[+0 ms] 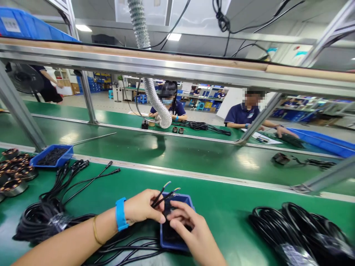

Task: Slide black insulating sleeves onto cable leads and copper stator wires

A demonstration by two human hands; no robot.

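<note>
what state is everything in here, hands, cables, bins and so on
left hand: closed on cable ends
cable ends: stripped, coloured wires showing
right hand: fingers bent over bin, grip unclear
bin: open, dark contents
tray: open, holding black pieces
left cables: coiled, partly wrapped in plastic
right cables: coiled, partly wrapped
wristband: fastened

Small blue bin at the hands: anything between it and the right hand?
Nothing visible: the right hand has its fingers over the small blue bin. Closest is the left hand, at the bin's left edge, holding black cable ends near those fingers.
</note>
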